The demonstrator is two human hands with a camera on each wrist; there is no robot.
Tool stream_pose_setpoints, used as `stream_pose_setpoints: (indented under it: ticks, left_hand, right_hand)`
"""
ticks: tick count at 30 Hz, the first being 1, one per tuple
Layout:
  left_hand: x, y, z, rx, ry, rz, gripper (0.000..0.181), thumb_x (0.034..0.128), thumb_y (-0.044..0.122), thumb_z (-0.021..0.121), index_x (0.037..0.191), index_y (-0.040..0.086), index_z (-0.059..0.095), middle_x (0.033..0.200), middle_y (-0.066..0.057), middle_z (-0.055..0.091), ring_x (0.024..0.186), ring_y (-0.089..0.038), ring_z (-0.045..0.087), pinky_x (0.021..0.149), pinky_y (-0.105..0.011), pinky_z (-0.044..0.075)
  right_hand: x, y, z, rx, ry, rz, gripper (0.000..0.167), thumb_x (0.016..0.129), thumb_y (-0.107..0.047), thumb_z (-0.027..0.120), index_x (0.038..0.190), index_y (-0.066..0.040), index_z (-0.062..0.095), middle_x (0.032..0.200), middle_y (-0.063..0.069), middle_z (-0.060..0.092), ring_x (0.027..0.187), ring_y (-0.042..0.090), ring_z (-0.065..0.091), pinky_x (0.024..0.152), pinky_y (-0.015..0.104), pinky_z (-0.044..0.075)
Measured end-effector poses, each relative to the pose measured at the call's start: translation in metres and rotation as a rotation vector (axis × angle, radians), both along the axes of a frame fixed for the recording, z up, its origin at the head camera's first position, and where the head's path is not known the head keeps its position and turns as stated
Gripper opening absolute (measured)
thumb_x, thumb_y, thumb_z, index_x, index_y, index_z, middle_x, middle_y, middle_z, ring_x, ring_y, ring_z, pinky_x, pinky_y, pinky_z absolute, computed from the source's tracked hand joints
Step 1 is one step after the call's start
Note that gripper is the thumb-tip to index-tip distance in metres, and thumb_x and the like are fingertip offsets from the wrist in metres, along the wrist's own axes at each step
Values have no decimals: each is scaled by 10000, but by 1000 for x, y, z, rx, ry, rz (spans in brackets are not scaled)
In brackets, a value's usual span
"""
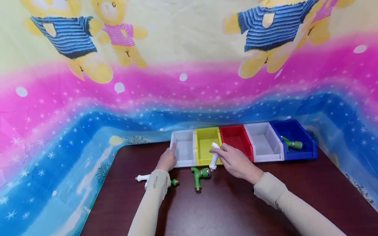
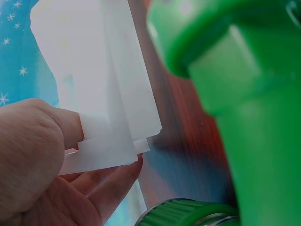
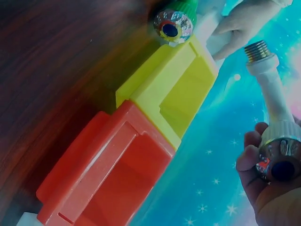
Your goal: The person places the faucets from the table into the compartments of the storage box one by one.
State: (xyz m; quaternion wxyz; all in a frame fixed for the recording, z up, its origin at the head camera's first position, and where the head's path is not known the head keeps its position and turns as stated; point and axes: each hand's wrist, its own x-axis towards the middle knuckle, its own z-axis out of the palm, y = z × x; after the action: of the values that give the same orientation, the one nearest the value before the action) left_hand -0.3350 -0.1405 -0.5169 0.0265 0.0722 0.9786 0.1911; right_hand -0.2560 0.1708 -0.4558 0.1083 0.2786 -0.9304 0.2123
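Metal threads (image 3: 257, 51) and a chrome-ringed knob (image 3: 282, 162) show in our right-wrist view on the white tap (image 3: 274, 96) that our right hand (image 1: 237, 162) grips near the tabletop's (image 1: 224, 209) far edge; the head view hides that knob. Our left hand (image 1: 167, 159) pinches the leftmost white bin's (image 1: 186, 163) smooth plastic wall. Our sleeve (image 1: 159, 188) part-covers a green tap (image 1: 175, 182).

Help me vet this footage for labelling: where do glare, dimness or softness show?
Head: pale sheen on the brown tabletop near the bottom edge; left wrist: white bin washed out by glare, close-up green faucet looking soft; right wrist: snowflake backdrop bright, tabletop dim at upper left.
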Motion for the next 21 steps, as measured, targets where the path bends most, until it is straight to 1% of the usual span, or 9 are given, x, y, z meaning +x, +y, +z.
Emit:
stream_pose_setpoints:
  ticks: [2, 5, 8, 11, 16, 18, 21]
  left_hand:
    - [2, 0, 1, -4, 2, -7, 711, 1017, 40, 586, 1651, 99, 269, 1534, -315, 455, 1316, -431, 566, 1085, -536, 501]
    - [3, -1, 0, -10, 1, -6, 712, 1016, 37, 587, 1651, 100, 270, 1540, -314, 450, 1329, -431, 557, 1095, -536, 493]
    - [2, -1, 0, -14, -2, -1, 715, 1015, 40, 589, 1651, 102, 269, 1536, -311, 455, 1327, -425, 562, 1096, -533, 494]
    - [2, -1, 0, -10, -9, 1, 714, 1015, 41, 590, 1651, 100, 270, 1547, -316, 442, 1343, -431, 549, 1105, -538, 486]
    - [1, 0, 0, -1, -7, 1, 712, 1013, 38, 595, 1648, 94, 278, 1530, -311, 458, 1307, -425, 573, 1080, -536, 504]
    - [1, 0, 0, 1, -11, 6, 712, 1014, 38, 594, 1649, 101, 277, 1537, -304, 453, 1318, -420, 567, 1085, -534, 502]
    - [1, 1, 0, 12, -20, 9, 713, 1018, 39, 586, 1653, 112, 270, 1562, -299, 429, 1355, -422, 540, 1105, -538, 486]
  right_hand:
    - [0, 1, -1, -40, -20, 2, 534, 863, -193, 799, 1369, -267, 643, 1094, -5, 606, 841, 68, 539, 705, 219, 543]
    - [-1, 3, -2, -63, -35, 1, 630, 775, -153, 875, 1342, -275, 628, 1156, -2, 621, 900, 95, 604, 753, 258, 601]
    - [-3, 3, -3, -51, 3, -3, 653, 732, -142, 936, 1297, -268, 632, 1178, 18, 648, 959, 158, 655, 803, 338, 633]
    - [-5, 4, -4, -30, 59, -1, 601, 755, -139, 928, 1283, -240, 658, 1211, 48, 687, 1021, 216, 677, 884, 407, 613]
    - [-7, 7, -4, 13, 140, 8, 596, 813, -137, 880, 1362, -220, 664, 1212, 73, 736, 1050, 237, 693, 973, 450, 531]
    - [-7, 7, -3, 27, 145, 2, 623, 821, -145, 875, 1394, -228, 645, 1204, 71, 734, 1050, 237, 686, 984, 450, 521]
    - [-7, 8, -3, 51, 128, -21, 664, 818, -160, 880, 1425, -219, 618, 1215, 78, 711, 1069, 244, 656, 981, 457, 524]
